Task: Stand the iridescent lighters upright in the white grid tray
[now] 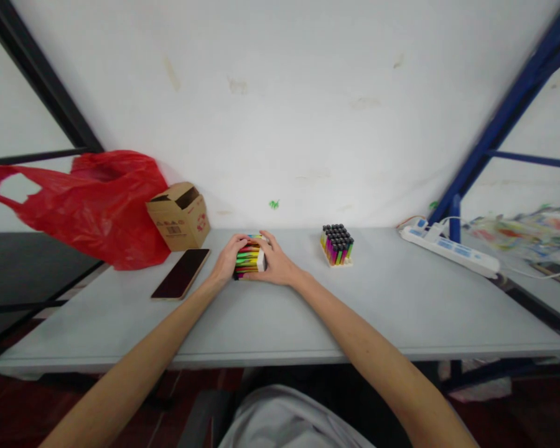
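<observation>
Both hands grip a block of colourful lighters [248, 258] lying on its side, with a white tray end at its right. My left hand [228, 258] is wrapped round the left end, where dark tops show low down. Over the right end and the white base closes my right hand [275, 261]. Farther right, a second set of lighters [337, 244] stands upright in a pale tray, black tops upward, with neither hand touching it.
A phone [181, 274] lies left of the hands on the grey table [270, 323]. Behind it stand an open cardboard box [180, 218] and a red plastic bag [107, 211]. A white power strip [450, 250] with cables runs along the right, beside a blue frame post [476, 149].
</observation>
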Tool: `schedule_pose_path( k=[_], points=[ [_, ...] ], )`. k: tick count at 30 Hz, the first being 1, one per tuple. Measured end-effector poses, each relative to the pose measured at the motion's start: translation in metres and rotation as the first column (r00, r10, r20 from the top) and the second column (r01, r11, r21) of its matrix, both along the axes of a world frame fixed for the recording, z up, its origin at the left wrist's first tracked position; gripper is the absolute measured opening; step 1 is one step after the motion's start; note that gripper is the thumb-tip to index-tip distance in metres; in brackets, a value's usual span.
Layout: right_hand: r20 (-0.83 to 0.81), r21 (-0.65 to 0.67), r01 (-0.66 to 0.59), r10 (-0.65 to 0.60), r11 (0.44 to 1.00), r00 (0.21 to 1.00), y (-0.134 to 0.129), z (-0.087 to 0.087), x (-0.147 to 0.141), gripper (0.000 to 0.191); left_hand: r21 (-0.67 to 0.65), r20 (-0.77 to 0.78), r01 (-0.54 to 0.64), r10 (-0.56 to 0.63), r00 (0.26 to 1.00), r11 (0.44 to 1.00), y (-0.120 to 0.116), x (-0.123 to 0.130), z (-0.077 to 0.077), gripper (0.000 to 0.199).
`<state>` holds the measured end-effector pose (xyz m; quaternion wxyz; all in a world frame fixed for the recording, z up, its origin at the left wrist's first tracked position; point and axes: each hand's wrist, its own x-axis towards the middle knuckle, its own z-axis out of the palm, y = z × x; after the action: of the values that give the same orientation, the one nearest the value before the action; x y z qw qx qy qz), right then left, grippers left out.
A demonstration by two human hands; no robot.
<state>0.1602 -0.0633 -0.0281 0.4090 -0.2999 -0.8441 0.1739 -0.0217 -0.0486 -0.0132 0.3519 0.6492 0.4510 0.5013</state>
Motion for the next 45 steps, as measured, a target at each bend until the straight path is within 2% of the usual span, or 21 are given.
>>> schedule_pose_path(
  k=[3, 6, 11, 13, 15, 18, 22, 24, 27, 29, 32, 36, 40, 45],
  points=[
    [0.007, -0.02, 0.012, -0.012, 1.0, 1.0, -0.004, 0.0, 0.003, 0.105, 0.036, -0.114, -0.049, 0.053, 0.992, 0.998, 0.002, -0.003, 0.001, 0.033],
    [0.002, -0.096, 0.031, -0.031, 0.995, 1.0, -0.004, -0.002, 0.006, 0.114, 0.105, -0.278, -0.102, 0.128, 0.952, 0.989, 0.004, -0.009, 0.003, 0.033],
    [0.023, -0.217, 0.029, -0.025, 0.976, 0.999, 0.0, -0.005, 0.016, 0.127, 0.168, -0.48, -0.097, 0.167, 0.861, 0.981, -0.001, -0.018, 0.009, 0.039],
    [0.052, -0.233, 0.014, -0.002, 0.972, 0.999, 0.001, -0.006, 0.019, 0.129, 0.158, -0.518, -0.071, 0.144, 0.843, 0.985, -0.004, -0.02, 0.013, 0.043],
    [0.067, -0.218, 0.003, 0.011, 0.976, 0.998, 0.002, -0.007, 0.022, 0.129, 0.124, -0.537, -0.059, 0.117, 0.836, 0.991, -0.005, -0.023, 0.015, 0.046],
    [0.068, -0.179, -0.008, 0.02, 0.984, 0.997, 0.002, -0.007, 0.023, 0.127, 0.121, -0.56, -0.094, 0.146, 0.815, 0.988, -0.003, -0.031, 0.016, 0.048],
    [0.059, -0.168, -0.025, 0.035, 0.985, 0.998, 0.002, -0.007, 0.024, 0.125, 0.12, -0.635, -0.111, 0.162, 0.755, 0.987, -0.001, -0.038, 0.016, 0.048],
    [0.054, -0.165, -0.032, 0.041, 0.986, 0.998, 0.002, -0.007, 0.024, 0.126, 0.145, -0.613, -0.132, 0.194, 0.765, 0.981, -0.002, -0.038, 0.018, 0.048],
    [0.042, -0.16, -0.037, 0.044, 0.986, 0.998, 0.003, -0.008, 0.024, 0.128, 0.2, -0.481, -0.133, 0.215, 0.85, 0.971, -0.004, -0.03, 0.023, 0.047],
    [0.028, -0.161, -0.036, 0.041, 0.986, 0.999, 0.004, -0.009, 0.023, 0.131, 0.221, -0.453, -0.071, 0.167, 0.876, 0.973, -0.006, -0.02, 0.025, 0.049],
    [0.008, -0.149, -0.041, 0.043, 0.988, 0.999, 0.005, -0.011, 0.022, 0.136, 0.233, -0.516, 0.038, 0.091, 0.852, 0.972, -0.009, -0.002, 0.027, 0.052],
    [0.024, -0.114, -0.071, 0.074, 0.991, 0.997, 0.005, -0.011, 0.022, 0.134, 0.23, -0.597, 0.09, 0.068, 0.799, 0.969, -0.006, 0.013, 0.022, 0.051],
    [0.038, -0.133, -0.062, 0.068, 0.989, 0.997, 0.004, -0.009, 0.023, 0.13, 0.228, -0.636, 0.088, 0.08, 0.767, 0.97, -0.002, 0.012, 0.019, 0.049],
    [0.048, -0.178, -0.037, 0.047, 0.983, 0.998, 0.004, -0.009, 0.023, 0.132, 0.22, -0.635, 0.041, 0.111, 0.764, 0.975, -0.001, 0.01, 0.022, 0.048]
  ],
)
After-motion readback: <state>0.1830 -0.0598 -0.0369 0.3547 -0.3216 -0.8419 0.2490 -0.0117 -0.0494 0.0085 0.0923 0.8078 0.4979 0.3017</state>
